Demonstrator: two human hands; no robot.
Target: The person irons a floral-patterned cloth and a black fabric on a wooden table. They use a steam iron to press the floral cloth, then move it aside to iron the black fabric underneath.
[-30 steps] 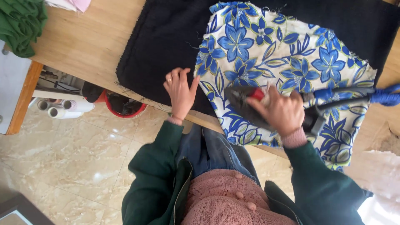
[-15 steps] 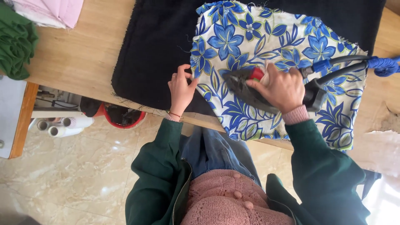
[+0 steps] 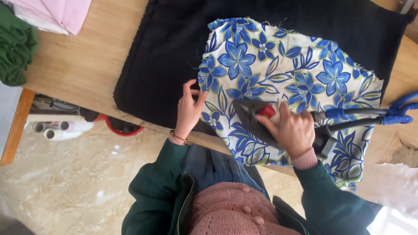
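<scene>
The head camera, the only view, looks straight down on a wooden table [image 3: 78, 69] with a black padded mat [image 3: 174, 56] spread across it. On the mat lies one piece of white fabric printed with blue flowers [image 3: 283, 74], its near edge hanging just over the table's front.

One dark iron [image 3: 257, 122] sits on the lower part of that floral fabric. Its long axis runs roughly left to right across the picture, with the narrow tip pointing left toward the other hand and the heel toward the right. A red knob shows on top, beside the fingers. The right hand [image 3: 291, 130] is closed over the iron's handle. From the heel, dark hoses or cords wrapped in blue [image 3: 392, 115] trail off to the right edge; how many cannot be told.

The left hand [image 3: 189, 109] lies open, fingers pressing the fabric's left border where it meets the mat, near the iron's tip but not touching it.

At the table's far left sit one green cloth bundle [image 3: 15, 48] and a pink folded cloth [image 3: 61, 13]. Under the table, three white rolls [image 3: 56, 128] and one red tub [image 3: 124, 128] are visible above the marble floor [image 3: 78, 182].
</scene>
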